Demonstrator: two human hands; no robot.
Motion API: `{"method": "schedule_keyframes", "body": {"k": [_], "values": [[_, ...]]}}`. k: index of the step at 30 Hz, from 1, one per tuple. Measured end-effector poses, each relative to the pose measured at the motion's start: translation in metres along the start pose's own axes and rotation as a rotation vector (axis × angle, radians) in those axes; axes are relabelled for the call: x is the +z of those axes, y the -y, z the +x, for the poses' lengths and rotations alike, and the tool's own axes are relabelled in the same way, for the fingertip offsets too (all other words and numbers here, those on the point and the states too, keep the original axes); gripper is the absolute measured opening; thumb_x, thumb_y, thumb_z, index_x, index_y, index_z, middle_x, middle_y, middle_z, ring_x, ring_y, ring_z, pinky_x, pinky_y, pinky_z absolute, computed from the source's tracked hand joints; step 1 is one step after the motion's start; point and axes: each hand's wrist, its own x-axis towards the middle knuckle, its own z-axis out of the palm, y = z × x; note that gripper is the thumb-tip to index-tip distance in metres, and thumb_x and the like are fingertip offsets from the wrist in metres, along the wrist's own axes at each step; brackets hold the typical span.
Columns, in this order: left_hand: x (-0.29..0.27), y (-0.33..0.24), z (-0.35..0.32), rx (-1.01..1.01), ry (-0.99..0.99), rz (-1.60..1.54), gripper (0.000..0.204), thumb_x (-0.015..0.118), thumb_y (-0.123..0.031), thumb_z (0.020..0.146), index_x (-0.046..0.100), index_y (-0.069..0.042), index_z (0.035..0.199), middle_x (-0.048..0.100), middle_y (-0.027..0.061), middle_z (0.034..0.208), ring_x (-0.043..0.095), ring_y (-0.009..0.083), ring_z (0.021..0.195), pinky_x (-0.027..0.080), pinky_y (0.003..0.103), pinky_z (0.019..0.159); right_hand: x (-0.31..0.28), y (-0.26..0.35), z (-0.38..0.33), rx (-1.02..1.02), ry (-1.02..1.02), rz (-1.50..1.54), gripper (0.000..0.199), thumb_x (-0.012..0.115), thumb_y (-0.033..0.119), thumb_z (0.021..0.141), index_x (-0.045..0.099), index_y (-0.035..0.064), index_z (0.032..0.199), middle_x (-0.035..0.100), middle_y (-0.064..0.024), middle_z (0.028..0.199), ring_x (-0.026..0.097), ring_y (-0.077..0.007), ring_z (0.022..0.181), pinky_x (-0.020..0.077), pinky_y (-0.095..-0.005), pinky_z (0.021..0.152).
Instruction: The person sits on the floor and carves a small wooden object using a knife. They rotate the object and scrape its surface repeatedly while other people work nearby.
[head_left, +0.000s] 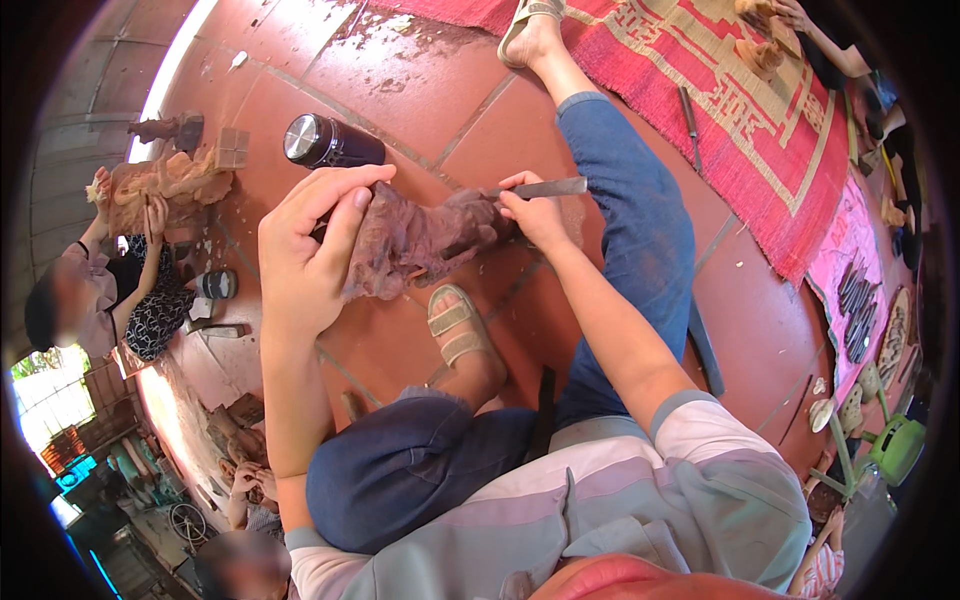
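A dark reddish-brown wood carving (420,240) with a rough, knotted surface is held above the tiled floor, between my legs. My left hand (310,235) grips its left end, thumb on the near side and fingers over the top. At the carving's right end, my right hand (538,218) is closed round a flat grey metal tool (562,187), perhaps a file or chisel. The tool's broad end sticks out to the right; its other end is hidden by my fingers and the carving.
A dark vacuum flask (350,145) lies beyond my left hand. A red patterned rug (700,110) bears a thin handled tool (689,115). Several dark tools (858,300) lie on a pink cloth at right. At left, another person works on a lighter carving (180,180). A green stool (897,450) stands at lower right.
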Motion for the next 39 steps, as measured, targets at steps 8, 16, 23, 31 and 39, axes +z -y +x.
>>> {"method": "schedule_keyframes", "body": {"k": [8,16,23,31,39], "values": [[0.002,-0.001,0.002,-0.013,0.001,-0.017,0.018,0.052,-0.001,0.083,0.065,0.001,0.096,0.063,0.0083,0.084,0.057,0.0140,0.077,0.043,0.024,0.072,0.016,-0.008,0.014,-0.210,0.040,-0.283,0.006,0.061,0.003,0.073,0.056,0.0025,0.076,0.057,-0.0044,0.067,0.054,-0.0116,0.064,0.0432,-0.0271,0.058],[0.003,0.002,-0.001,-0.034,-0.012,-0.043,0.017,0.053,0.000,0.083,0.065,0.001,0.095,0.062,0.0085,0.083,0.057,0.0139,0.076,0.043,0.024,0.071,0.030,0.007,0.005,-0.129,0.079,-0.352,0.005,0.061,0.001,0.072,0.056,0.0029,0.072,0.059,-0.0052,0.067,0.056,-0.0118,0.064,0.0440,-0.0272,0.058],[-0.001,-0.002,0.000,0.011,0.000,-0.004,0.017,0.052,-0.001,0.083,0.064,0.001,0.096,0.062,0.0088,0.085,0.057,0.0140,0.076,0.044,0.024,0.071,0.018,-0.008,0.016,-0.072,0.046,-0.082,0.007,0.065,0.003,0.071,0.060,0.0024,0.075,0.060,-0.0029,0.068,0.056,-0.0113,0.064,0.0453,-0.0245,0.062],[0.003,0.001,-0.003,-0.015,-0.019,-0.051,0.016,0.052,-0.001,0.083,0.064,0.002,0.095,0.063,0.0115,0.085,0.059,0.0180,0.078,0.044,0.026,0.072,0.014,-0.017,0.013,-0.119,-0.012,-0.060,0.006,0.064,0.004,0.071,0.059,0.0034,0.074,0.060,-0.0024,0.070,0.055,-0.0101,0.064,0.0445,-0.0250,0.058],[0.001,-0.008,-0.003,-0.008,-0.038,-0.040,0.017,0.053,-0.002,0.083,0.064,0.002,0.094,0.063,0.0116,0.082,0.059,0.0182,0.076,0.044,0.027,0.071,0.019,-0.008,0.014,-0.152,0.010,-0.139,0.007,0.064,0.008,0.072,0.058,0.0055,0.076,0.058,-0.0020,0.069,0.055,-0.0102,0.068,0.0438,-0.0270,0.062]]}}
